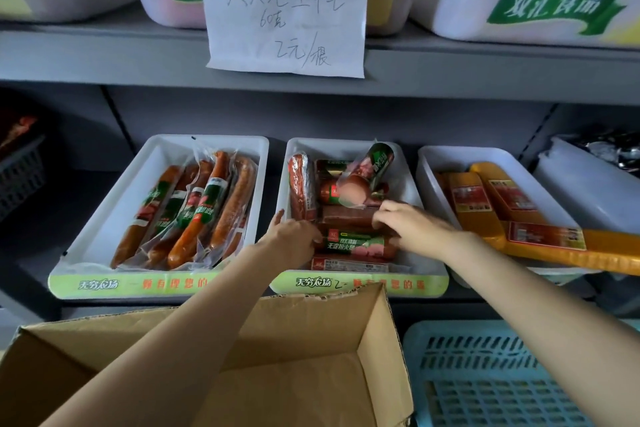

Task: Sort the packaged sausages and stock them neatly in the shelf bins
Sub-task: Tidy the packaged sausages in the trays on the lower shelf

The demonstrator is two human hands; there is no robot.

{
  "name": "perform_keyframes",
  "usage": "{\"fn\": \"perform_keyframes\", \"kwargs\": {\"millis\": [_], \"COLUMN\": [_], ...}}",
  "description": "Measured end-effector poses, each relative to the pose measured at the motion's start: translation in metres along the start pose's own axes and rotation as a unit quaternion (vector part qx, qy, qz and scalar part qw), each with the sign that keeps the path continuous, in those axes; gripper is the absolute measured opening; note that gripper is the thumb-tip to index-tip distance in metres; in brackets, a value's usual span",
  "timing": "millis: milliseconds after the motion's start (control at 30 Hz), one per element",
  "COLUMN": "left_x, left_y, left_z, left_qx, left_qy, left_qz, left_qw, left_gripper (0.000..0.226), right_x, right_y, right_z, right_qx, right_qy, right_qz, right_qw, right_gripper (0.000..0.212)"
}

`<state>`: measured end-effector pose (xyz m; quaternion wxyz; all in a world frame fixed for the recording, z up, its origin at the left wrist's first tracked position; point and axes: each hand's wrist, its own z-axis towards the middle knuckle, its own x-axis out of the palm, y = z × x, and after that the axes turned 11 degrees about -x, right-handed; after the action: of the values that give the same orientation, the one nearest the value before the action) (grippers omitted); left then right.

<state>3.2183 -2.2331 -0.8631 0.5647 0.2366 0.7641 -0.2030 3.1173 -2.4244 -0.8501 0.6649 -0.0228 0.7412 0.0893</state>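
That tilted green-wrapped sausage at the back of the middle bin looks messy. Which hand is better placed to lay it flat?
The right hand, probably. It lies on the packs just below the tilted sausage, while the left hand is lower, at the middle bin's front-left.

1. Three bins are sitting side by side on the shelf ahead of me: left bin [104,215], middle bin [405,170], right bin [433,163].
2. Long sausages [194,215] are lying in the left bin.
3. My left hand [294,239] and right hand [412,225] are reaching into the middle bin, onto its sausage packs [353,246].
4. A cardboard box [311,357] is sitting below, nearest me, with a basket [502,374] to its right.
5. A paper sign [287,7] is hanging from the shelf above.
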Motion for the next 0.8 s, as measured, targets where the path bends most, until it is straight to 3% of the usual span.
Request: {"fn": "perform_keyframes", "kwargs": {"millis": [133, 300, 500, 667, 800], "left_x": [0.001, -0.001, -0.005, 0.003, 0.004], "left_y": [0.003, -0.003, -0.005, -0.001, -0.004], "left_z": [-0.004, 0.0, -0.006, -0.001, 0.003], "left_qx": [0.026, 0.001, 0.034, 0.021, 0.0], "left_qy": [0.052, 0.086, 0.099, 0.057, 0.047], "left_qz": [0.042, 0.005, -0.002, 0.007, 0.056], "left_qw": [0.997, 0.996, 0.995, 0.998, 0.997], "left_gripper": [0.04, 0.034, 0.041, 0.033, 0.035], "right_x": [0.003, 0.011, 0.013, 0.004, -0.01], "right_y": [-0.017, -0.009, -0.007, -0.001, 0.001], "right_z": [-0.005, 0.003, 0.014, 0.008, 0.003], "right_qx": [0.065, 0.085, 0.071, 0.088, 0.1], "right_qy": [0.028, 0.067, 0.08, 0.057, 0.192], "right_qz": [0.007, -0.007, -0.046, -0.04, -0.015], "right_qw": [0.997, 0.994, 0.993, 0.994, 0.976], "right_gripper": [0.019, 0.031, 0.035, 0.019, 0.016]}}
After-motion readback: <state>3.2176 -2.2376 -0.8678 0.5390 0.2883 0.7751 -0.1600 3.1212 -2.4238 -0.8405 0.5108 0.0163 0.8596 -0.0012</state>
